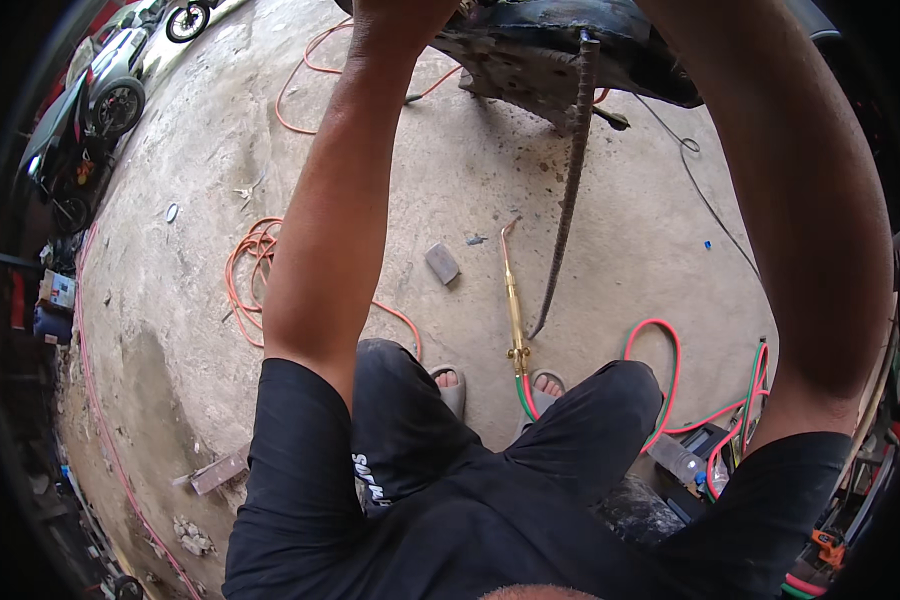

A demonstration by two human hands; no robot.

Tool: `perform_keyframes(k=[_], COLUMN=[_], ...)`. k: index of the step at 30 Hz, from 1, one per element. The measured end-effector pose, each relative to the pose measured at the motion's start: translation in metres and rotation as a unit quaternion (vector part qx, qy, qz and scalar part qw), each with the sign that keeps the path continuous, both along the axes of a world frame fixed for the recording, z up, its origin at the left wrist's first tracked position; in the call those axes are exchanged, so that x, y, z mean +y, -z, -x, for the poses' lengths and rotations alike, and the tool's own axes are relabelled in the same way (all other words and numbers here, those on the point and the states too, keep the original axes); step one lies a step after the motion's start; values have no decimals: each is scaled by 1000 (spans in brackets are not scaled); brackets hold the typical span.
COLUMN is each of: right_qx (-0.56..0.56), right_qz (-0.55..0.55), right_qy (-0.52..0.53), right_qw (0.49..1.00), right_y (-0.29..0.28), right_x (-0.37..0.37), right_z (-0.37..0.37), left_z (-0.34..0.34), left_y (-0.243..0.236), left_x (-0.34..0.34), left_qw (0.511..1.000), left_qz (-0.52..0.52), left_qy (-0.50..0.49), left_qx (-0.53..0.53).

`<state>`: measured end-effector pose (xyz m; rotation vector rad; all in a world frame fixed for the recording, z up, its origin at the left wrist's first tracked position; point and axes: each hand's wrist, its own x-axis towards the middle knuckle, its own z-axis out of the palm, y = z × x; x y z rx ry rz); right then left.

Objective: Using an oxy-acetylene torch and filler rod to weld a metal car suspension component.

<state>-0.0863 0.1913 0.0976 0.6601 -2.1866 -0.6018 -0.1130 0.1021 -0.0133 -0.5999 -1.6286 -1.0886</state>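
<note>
Both my forearms reach up past the top edge. Only the wrist end of my left hand point(402, 14) shows there, so its fingers are hidden; my right hand is out of sight. Close to my left hand is a dark, worn metal piece point(560, 30) with a rusty, spotted plate point(505, 75) under it. From this piece a ribbed steel bar point(573, 160) slants down toward my feet. A brass gas torch point(515, 305) with a bent copper tip lies on the floor between my knees, apart from both hands.
A grey block point(442, 264) lies left of the torch. An orange cable point(245, 265) coils on the concrete floor. Red and green hoses point(678, 365) loop at right by a clear bottle point(676, 458). Motorcycles point(118, 108) stand far left. A black cable point(695, 175) runs at upper right.
</note>
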Motion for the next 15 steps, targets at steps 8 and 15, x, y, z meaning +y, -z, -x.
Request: perform_keyframes(k=[8,15], right_qx=[-69,-109], right_qz=[-44,18], right_qy=[12,-26], right_qw=[997,993], right_y=[-8,-5], right_x=[-1,3], right_z=[-9,-2], left_z=[12,24], left_y=[1,5], left_x=[4,6], left_qw=[990,988], left_qz=[-35,-30], left_qy=[129,127], left_qx=[47,81])
